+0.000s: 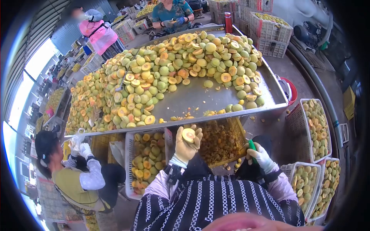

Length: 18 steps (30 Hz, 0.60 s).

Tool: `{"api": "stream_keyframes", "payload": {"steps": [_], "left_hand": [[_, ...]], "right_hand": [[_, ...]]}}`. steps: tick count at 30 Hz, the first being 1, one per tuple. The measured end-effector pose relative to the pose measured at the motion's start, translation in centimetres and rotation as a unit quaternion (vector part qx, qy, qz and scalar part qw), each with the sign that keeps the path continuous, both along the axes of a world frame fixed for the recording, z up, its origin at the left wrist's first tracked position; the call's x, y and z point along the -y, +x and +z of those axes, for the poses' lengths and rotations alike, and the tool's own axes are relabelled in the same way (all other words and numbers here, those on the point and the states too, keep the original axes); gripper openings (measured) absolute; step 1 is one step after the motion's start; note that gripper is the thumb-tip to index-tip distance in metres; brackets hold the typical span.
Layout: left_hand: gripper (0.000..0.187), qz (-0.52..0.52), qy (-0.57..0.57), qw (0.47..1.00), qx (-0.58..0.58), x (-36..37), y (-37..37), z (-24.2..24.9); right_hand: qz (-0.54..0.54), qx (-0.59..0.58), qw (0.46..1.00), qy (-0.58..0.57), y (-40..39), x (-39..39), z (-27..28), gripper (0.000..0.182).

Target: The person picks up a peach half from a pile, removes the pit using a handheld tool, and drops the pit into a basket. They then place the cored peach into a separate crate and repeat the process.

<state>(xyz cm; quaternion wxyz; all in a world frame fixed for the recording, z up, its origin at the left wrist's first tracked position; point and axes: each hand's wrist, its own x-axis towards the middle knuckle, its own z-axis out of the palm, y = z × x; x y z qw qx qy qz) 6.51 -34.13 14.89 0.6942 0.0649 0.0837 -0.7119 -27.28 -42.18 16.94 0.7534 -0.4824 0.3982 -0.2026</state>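
Note:
My left hand, in a yellowish glove, holds a halved fruit with its cut face and pit upward. My right hand, in a pale glove, is wrapped round a green-handled tool; its working end is too small to make out. Between and beyond my hands stands a yellow crate with brownish scraps. Ahead, a metal table bears a large heap of fruit, whole and halved. A white crate of fruit stands left of my left hand.
A co-worker in white gloves sits at the left; another works across the table. A third person stands at the back left. Crates of fruit line the right side. A red flask stands at the table's far edge.

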Motion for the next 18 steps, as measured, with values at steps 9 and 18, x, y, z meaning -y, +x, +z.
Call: {"api": "stream_keyframes", "payload": {"steps": [9, 18], "left_hand": [[0.05, 0.108, -0.007, 0.971, 0.212, 8.3, 5.0, -0.6], [0.046, 0.118, -0.001, 0.958, 0.261, 11.4, 6.1, -2.9]], "right_hand": [[0.009, 0.131, 0.985, 0.116, 3.5, 3.5, -1.1, 0.034], [0.094, 0.138, 0.973, 0.161, 5.5, 5.5, -2.8, 0.037]]}}
